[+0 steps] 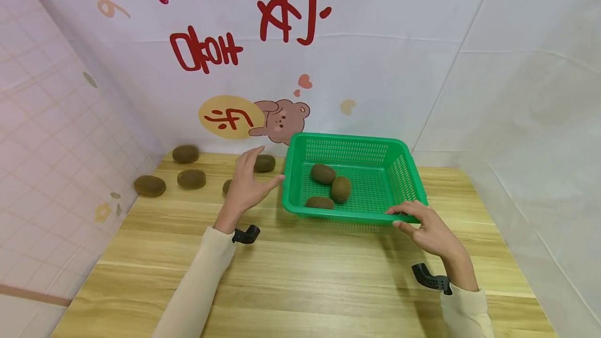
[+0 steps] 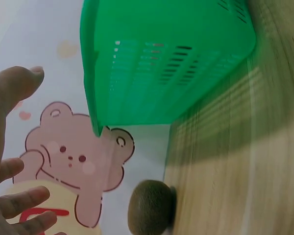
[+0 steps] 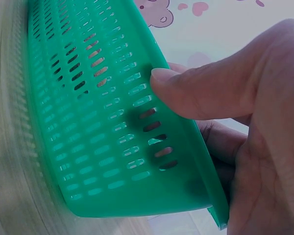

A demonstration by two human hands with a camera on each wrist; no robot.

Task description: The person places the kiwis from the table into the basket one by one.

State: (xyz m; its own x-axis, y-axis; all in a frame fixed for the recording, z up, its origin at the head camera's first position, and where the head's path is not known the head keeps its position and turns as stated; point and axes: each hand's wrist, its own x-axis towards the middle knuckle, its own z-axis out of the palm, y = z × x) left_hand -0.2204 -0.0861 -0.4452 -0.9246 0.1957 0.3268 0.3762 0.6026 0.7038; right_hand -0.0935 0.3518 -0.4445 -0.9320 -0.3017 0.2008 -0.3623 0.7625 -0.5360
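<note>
A green plastic basket [image 1: 363, 216] stands toward the back of the table, with a kiwi [image 1: 323, 173], a second kiwi [image 1: 340, 189] and a third one low by its front wall inside. My right hand [image 1: 429, 231] pinches the basket's front right rim, thumb outside and fingers over the inside, as the right wrist view shows too. Left of the basket my left hand [image 1: 246, 184] hovers with fingers spread and holds nothing; its thumb points at the left rim. Behind it lies a kiwi [image 1: 265, 163], also seen in the left wrist view; another kiwi [image 1: 226, 187] is partly hidden by the hand.
Farther left on the wooden table [image 1: 300, 275] lie a kiwi [image 1: 185, 154], another kiwi [image 1: 191, 179] and one more kiwi [image 1: 150, 185] near the left edge. A white printed sheet [image 1: 375, 82] rises right behind the basket. Sheets also border both sides.
</note>
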